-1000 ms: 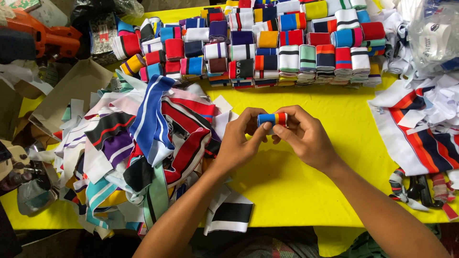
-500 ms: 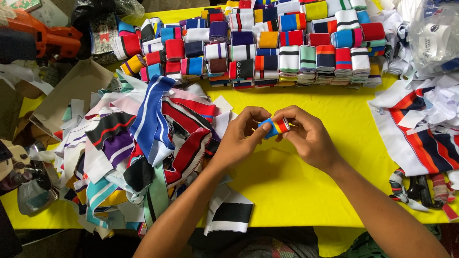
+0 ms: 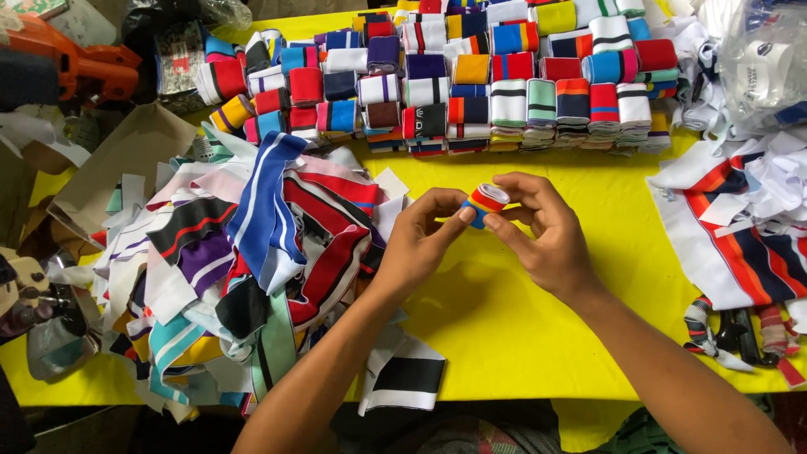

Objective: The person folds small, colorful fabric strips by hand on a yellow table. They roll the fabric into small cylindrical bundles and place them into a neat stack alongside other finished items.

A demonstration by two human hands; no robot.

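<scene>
Both hands meet over the yellow table (image 3: 521,336) and hold one small rolled band of striped knit fabric (image 3: 485,202), coloured blue, red, yellow and white. My left hand (image 3: 424,240) pinches its left end with thumb and fingers. My right hand (image 3: 542,231) wraps its fingers around the right side. The roll is tilted, with its white end up to the right. Behind the hands lies a stack of many similar rolled bands (image 3: 471,80) in rows along the far side of the table.
A loose heap of striped fabric strips (image 3: 244,252) covers the table's left half. More flat striped pieces (image 3: 740,227) lie at the right. A clear plastic bag (image 3: 769,63) sits at the far right, an orange tool (image 3: 80,63) and a cardboard sheet (image 3: 118,164) at the far left.
The roll was held level between both hands; it has since been turned and tilted so its white end faces up. The hands have stayed in about the same place.
</scene>
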